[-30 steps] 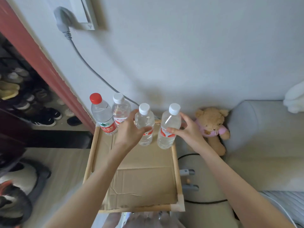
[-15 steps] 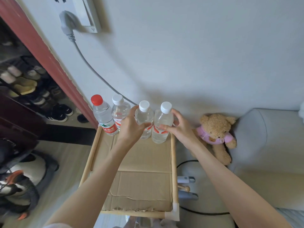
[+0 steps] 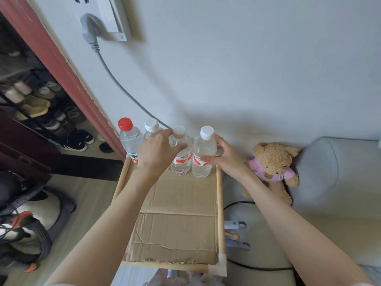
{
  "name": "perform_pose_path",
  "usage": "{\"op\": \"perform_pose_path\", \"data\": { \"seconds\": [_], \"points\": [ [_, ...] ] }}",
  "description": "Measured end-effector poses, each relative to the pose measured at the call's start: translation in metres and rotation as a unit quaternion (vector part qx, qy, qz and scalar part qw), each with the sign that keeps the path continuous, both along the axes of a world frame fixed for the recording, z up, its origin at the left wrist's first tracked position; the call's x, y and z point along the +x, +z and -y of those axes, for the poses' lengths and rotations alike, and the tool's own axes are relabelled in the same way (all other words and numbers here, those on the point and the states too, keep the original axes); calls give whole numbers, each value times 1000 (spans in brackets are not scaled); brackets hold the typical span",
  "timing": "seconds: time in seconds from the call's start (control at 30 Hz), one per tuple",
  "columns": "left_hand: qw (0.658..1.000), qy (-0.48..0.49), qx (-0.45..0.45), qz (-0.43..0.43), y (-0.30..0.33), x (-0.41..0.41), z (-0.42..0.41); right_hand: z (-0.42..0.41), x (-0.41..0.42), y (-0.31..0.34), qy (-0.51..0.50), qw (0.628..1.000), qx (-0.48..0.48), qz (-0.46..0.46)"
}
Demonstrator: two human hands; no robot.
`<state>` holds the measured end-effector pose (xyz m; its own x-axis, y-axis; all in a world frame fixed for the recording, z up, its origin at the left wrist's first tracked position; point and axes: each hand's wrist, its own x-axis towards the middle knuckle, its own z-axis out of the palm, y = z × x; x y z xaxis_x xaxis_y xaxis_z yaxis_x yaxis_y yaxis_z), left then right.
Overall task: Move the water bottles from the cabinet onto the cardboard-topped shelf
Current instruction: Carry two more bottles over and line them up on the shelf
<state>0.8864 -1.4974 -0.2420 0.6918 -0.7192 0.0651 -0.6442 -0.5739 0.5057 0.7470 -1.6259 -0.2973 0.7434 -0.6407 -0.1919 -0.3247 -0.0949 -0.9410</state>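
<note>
Several clear water bottles stand in a row at the far end of the cardboard-topped shelf (image 3: 177,219), against the wall. A red-capped bottle (image 3: 128,139) is leftmost, and beside it a white-capped bottle (image 3: 151,126) is mostly hidden behind my left hand. My left hand (image 3: 157,152) wraps the third bottle (image 3: 181,159). My right hand (image 3: 223,156) grips the rightmost bottle (image 3: 204,155) at its label. Both held bottles are upright with their bases on the cardboard.
A grey cable (image 3: 121,85) runs from a wall plug (image 3: 89,29) down behind the bottles. A teddy bear (image 3: 273,168) leans against a grey sofa (image 3: 338,174) on the right. A shoe rack (image 3: 39,112) and a bag (image 3: 26,228) are at the left.
Both hands have carried their bottles back toward the wall and closer together, into line with the other two. The camera has tilted up.
</note>
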Motion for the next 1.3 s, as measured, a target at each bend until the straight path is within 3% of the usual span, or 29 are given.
{"op": "perform_pose_path", "data": {
  "seconds": [0.17,0.4,0.53,0.67,0.83,1.3],
  "points": [
    [1000,14,-26,8,13,10,10,-2,1,6,-1,1000,-12,-13],
    [999,-49,-18,3,11,18,20,-2,-2,12,16,999,-14,-29],
    [996,-69,-28,53,12,28,16,-3,0,19,24,998,-28,-48],
    [989,-99,-22,109,16,33,14,-9,11,36,-42,985,-154,-57],
    [989,-106,-63,86,14,36,11,-6,31,52,-64,937,-317,-130],
    [989,-101,-93,60,12,37,12,11,35,84,141,936,-280,-158]
  ]
}}
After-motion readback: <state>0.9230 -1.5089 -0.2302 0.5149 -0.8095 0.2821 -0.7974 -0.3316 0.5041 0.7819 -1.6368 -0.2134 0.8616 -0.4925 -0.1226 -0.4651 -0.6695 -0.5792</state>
